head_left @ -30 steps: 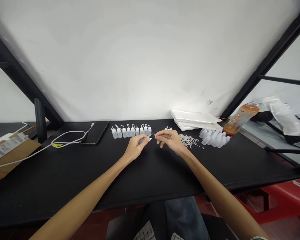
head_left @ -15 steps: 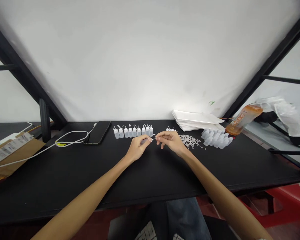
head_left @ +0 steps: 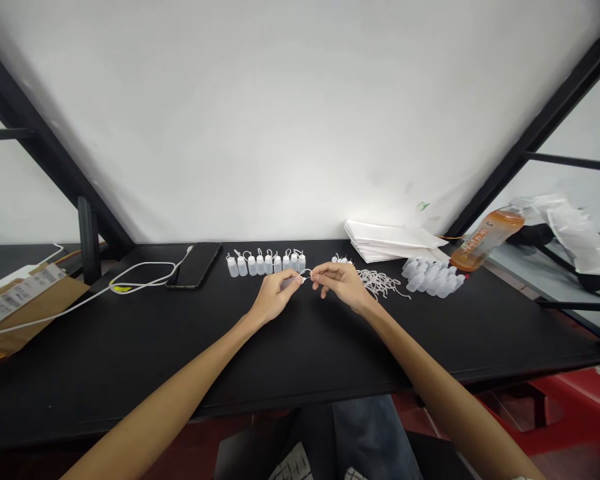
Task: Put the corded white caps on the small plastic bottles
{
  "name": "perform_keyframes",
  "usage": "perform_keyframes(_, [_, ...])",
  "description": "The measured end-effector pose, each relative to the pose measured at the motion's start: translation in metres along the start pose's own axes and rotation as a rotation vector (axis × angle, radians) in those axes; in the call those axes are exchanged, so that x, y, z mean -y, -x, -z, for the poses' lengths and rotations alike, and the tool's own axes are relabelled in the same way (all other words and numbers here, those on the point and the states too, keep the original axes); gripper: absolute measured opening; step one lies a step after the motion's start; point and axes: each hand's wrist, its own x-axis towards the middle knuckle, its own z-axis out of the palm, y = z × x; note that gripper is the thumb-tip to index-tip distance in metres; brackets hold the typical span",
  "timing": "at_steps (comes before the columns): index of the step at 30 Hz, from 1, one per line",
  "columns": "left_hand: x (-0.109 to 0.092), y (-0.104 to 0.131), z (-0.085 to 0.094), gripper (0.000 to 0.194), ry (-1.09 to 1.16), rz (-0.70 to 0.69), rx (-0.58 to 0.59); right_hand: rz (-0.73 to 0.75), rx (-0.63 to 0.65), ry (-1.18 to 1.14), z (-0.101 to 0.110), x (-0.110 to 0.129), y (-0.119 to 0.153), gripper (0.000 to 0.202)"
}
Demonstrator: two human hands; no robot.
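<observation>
Over the middle of the black table [head_left: 300, 353], my left hand [head_left: 275, 295] is closed on a small white bottle, mostly hidden by the fingers. A thin white cord [head_left: 306, 270] arches from it to my right hand [head_left: 341, 283], whose thumb and forefinger pinch its end. Behind my left hand stands a row of small translucent bottles [head_left: 253, 265] with looped white cords on top. Several white caps with cords [head_left: 341, 260] lie behind my right hand, partly hidden. To its right is a tangled pile of white cords [head_left: 380, 283].
Translucent bottles without cords [head_left: 433, 277] lie grouped at the right, beside an orange drink bottle [head_left: 487, 239]. White sheets [head_left: 393, 240] are stacked by the wall. At the left are a phone [head_left: 195, 265], a white cable [head_left: 100, 292] and a brown package [head_left: 23, 310].
</observation>
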Motion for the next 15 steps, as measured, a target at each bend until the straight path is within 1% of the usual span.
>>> perform_keyframes(15, [0.0016, -0.0001, 0.0008, 0.036, -0.005, -0.002, -0.009, -0.033, -0.016, -0.092, -0.0052, -0.0007, 0.0014, 0.03])
